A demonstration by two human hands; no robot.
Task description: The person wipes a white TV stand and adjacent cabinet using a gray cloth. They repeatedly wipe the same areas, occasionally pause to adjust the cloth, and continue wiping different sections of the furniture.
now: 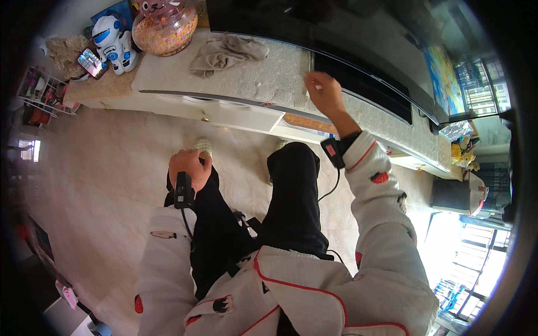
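My left hand is on or just above my left knee in black trousers, its fingers curled and their tips hidden. A dark patch shows beside its thumb; I cannot tell whether that is trouser cloth or a held thing. My right hand is over the white patterned cloth on a low cabinet, beside a long black panel at the foot of a television. Its fingers are bent, and a small whitish spot shows at them, too small to name. A crumpled grey-beige rag lies on the cloth to the left.
A white and blue toy robot, a lit phone and a clear bowl of colourful beads stand at the cabinet's left end. The large television overhangs its back. An open compartment shows in the cabinet's front.
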